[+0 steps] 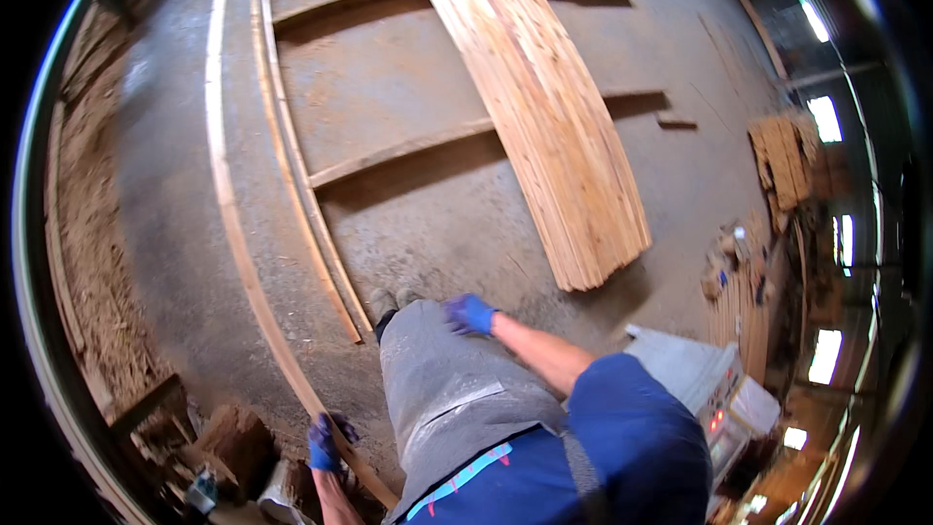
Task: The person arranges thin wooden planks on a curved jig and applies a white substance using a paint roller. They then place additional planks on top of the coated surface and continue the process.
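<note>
My left hand (330, 439), in a blue and dark work glove, is closed around the near part of a long, narrow wooden strip (255, 290). The strip runs from beside my body up to the far left and bends in the fisheye picture. My right hand (470, 315), gloved in blue, hangs over the front of my grey, dusty apron (437, 379). It looks loosely open and I see nothing in it; its fingers are slightly blurred. To the left, two thin wooden strips (292, 165) lie side by side, apart from the held one.
A broad stack of long boards (544, 126) rests across two wooden bearers (398, 151) on the concrete floor (418, 224). At my right stands a grey machine panel (714, 399) with red lights. Wood piles (782, 160) line the right; debris (97, 243) lies left.
</note>
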Available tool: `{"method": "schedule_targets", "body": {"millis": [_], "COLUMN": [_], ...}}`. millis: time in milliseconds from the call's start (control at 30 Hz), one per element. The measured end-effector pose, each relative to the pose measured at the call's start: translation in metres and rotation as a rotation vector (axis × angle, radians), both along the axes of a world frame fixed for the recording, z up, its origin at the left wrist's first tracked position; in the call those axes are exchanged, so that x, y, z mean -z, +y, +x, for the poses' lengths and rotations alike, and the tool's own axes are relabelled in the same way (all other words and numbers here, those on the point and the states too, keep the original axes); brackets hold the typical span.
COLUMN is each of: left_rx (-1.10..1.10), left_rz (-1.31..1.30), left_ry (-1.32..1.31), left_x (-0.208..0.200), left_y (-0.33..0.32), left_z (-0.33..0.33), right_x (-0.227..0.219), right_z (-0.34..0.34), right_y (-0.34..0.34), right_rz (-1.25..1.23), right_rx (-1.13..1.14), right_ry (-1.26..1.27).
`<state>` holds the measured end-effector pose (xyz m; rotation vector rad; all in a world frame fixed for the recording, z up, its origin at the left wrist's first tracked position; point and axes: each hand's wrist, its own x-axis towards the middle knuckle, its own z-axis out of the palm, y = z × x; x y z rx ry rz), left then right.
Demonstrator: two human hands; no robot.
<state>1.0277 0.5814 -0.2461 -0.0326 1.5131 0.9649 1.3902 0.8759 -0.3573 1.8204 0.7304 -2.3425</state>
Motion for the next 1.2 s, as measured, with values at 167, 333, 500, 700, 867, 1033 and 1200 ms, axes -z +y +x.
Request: {"method": "schedule_targets", "body": {"millis": [167, 333, 500, 700, 867, 1033, 1200], "left_rx": [-0.069, 0.177, 0.173, 0.266, 0.498, 0.529, 0.598], "left_rz": [-0.010, -0.301, -0.359, -0.521, -0.713, -0.775, -0.776], "left_ry": [0.047, 0.180, 0.519, 0.055, 0.017, 0.087, 0.174], "left_x": [0.091, 0.179, 0.174, 0.142, 0.099, 0.073, 0.040], "left_y": [0.092, 0.127, 0.166, 0.158, 0.189, 0.249, 0.300], "left_z": [-0.071, -0.178, -0.106, 0.118, 0.294, 0.399, 0.432], "right_x": [0.005, -0.025, -0.039, 0.048, 0.166, 0.220, 0.242], "right_z": [0.241, 0.346, 0.434, 0.620, 0.812, 0.901, 0.950], "right_y": [-0.044, -0.094, -0.080, 0.041, 0.104, 0.180, 0.229], "right_rz": [-0.147, -0.183, -0.204, 0.119, 0.434, 0.572, 0.424], "right_rx": [0.343, 0.267, 0.260, 0.483, 0.624, 0.377, 0.383], "right_ry": [-0.189, -0.402, -0.521, -0.618, -0.695, -1.072, -0.956]}}
